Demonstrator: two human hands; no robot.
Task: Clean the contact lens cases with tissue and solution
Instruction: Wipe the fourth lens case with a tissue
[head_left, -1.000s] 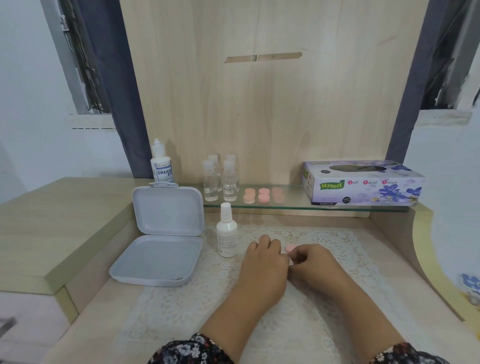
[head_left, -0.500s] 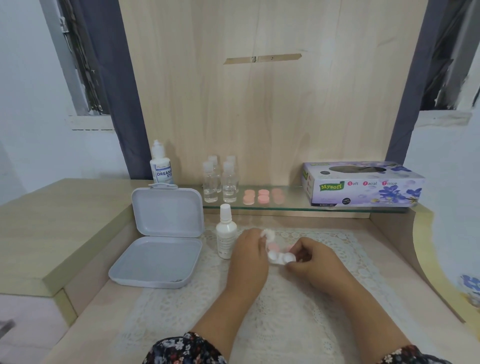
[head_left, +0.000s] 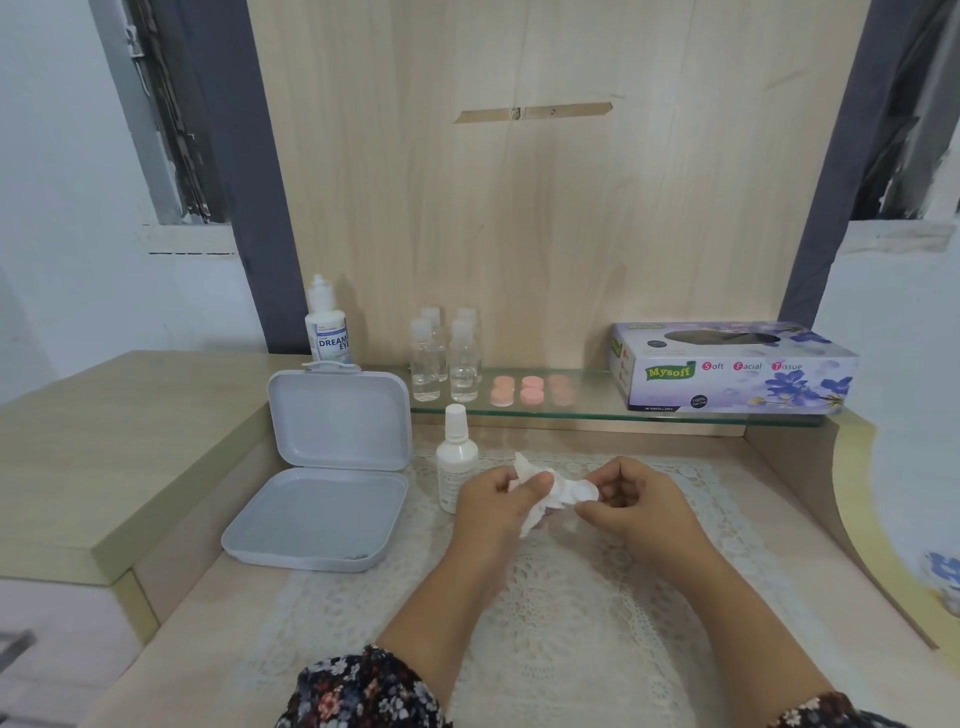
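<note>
Pink cases (head_left: 531, 389) wait on the glass shelf (head_left: 675, 415), uncleaned I judge; my left hand (head_left: 498, 506) grips tissue (head_left: 540, 493), wiping the white case (head_left: 582, 491) my right hand (head_left: 639, 506) pinches above the mat

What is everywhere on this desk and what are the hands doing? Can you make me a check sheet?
Surface: wooden desk with a white lace mat; glass shelf at the back.
Job's things: white lens case and crumpled tissue held between the hands; white spray bottle upright on the mat; solution bottle behind the grey box; tissue box and pink cases on the shelf.
Clutter: open grey box, four small clear bottles.
Grippers: left hand grips the tissue; right hand pinches the lens case.
Cables: nothing seen.
Surroundings: wooden back panel, dark curtains, white walls.
</note>
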